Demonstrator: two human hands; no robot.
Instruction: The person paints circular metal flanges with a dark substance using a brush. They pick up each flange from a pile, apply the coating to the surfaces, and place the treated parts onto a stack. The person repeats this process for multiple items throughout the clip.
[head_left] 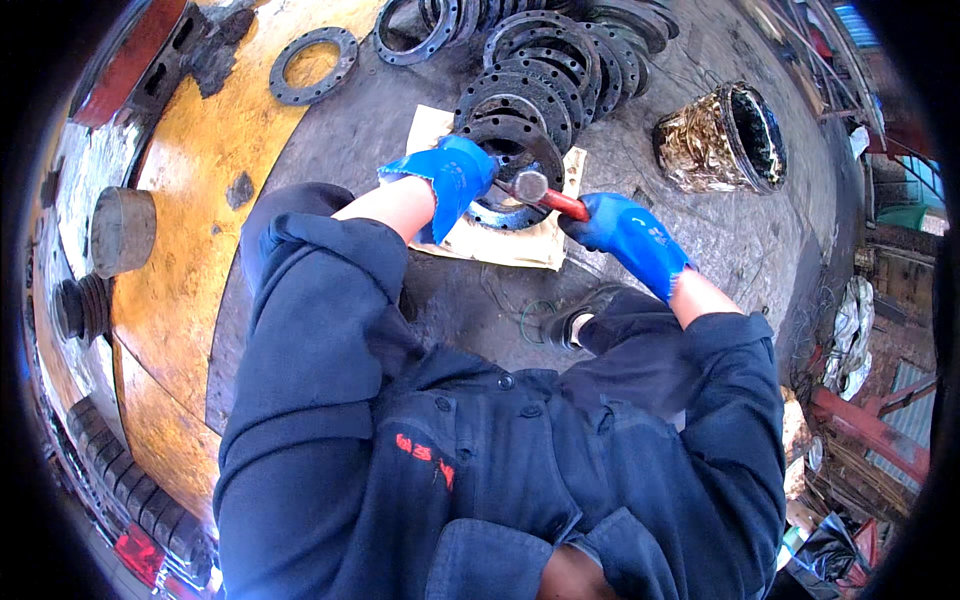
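Observation:
My right hand, in a blue rubber glove, is wrapped round the red handle of a hammer. Its round metal head hangs over a dark steel flange ring with bolt holes, close to my left hand. My left hand, gloved alike, is closed at the left side of that ring. What its fingers grip is hidden by the glove. Below the ring, a paler metal ring shows at the front, on a cream sheet that lies on the floor.
Several more flange rings lean in rows beyond my hands. One ring lies flat on a yellowish plate at left. A grease-smeared bucket stands at right. A grey cylinder and a tyre are at far left.

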